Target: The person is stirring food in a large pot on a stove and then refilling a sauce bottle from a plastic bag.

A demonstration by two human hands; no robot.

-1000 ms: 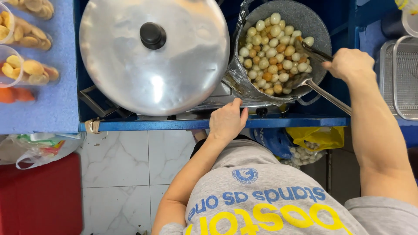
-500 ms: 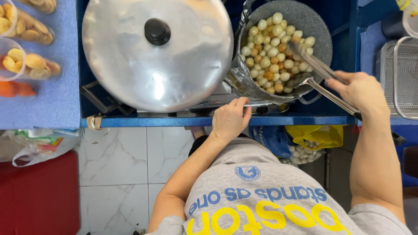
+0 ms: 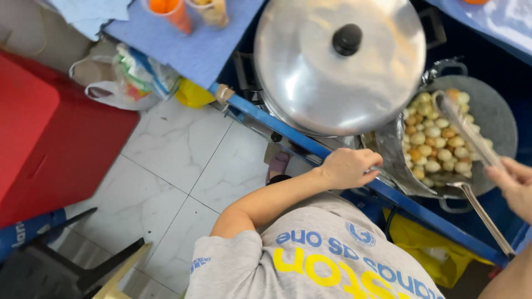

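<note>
The left hand (image 3: pixel 348 167) is curled at the blue edge (image 3: pixel 310 145) of the stand, just beside the pan (image 3: pixel 487 111). I cannot tell if it grips anything. The right hand (image 3: pixel 512 185) holds long metal tongs (image 3: pixel 468 130) over the pan. Small round balls (image 3: pixel 435 138) of food fill the pan. Past the left hand, beside the pan, sits a big shiny lid (image 3: pixel 338 61).

Only packaging here is 1 crumpled white plastic bag (image 3: pixel 119 83) with green and blue print, on the floor under the blue worktop (image 3: pixel 194 50). There's also 1 yellow bag (image 3: pixel 429 252) hanging lower right.
</note>
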